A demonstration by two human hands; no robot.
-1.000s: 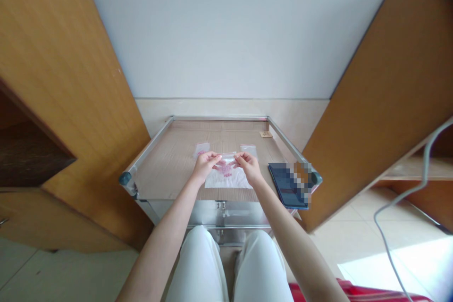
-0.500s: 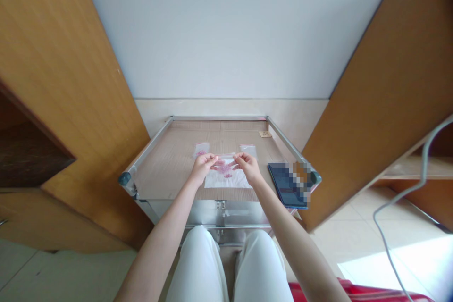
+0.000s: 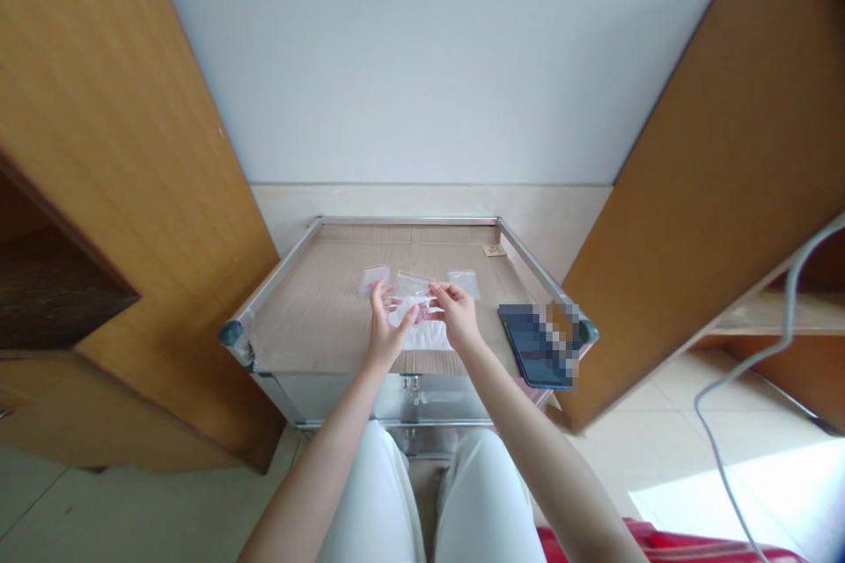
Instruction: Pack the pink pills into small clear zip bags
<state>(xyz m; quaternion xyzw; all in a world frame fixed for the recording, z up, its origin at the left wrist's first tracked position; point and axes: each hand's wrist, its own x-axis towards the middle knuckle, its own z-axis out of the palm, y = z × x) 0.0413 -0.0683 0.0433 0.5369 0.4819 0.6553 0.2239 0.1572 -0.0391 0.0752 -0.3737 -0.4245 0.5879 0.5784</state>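
Note:
A small clear zip bag is pinched at its right edge by the thumb and fingers of my right hand. It is raised and slightly tilted above a white sheet on the tabletop. My left hand is beside the bag's lower left, thumb and fingers spread apart. Something pink shows low between the hands, but whether it is inside the bag or behind it I cannot tell. A second zip bag with pink bits lies behind my left hand. Another clear zip bag lies behind my right hand.
The cart top has a metal rail round its back and sides. A dark tablet or phone, partly blurred out, lies at its right front. A small tan card lies at the back right. Wooden cabinets stand on both sides.
My left hand has let go of the zip bag's edge and spread its fingers lower beside it. The bag has tilted, with my right hand still on its right edge.

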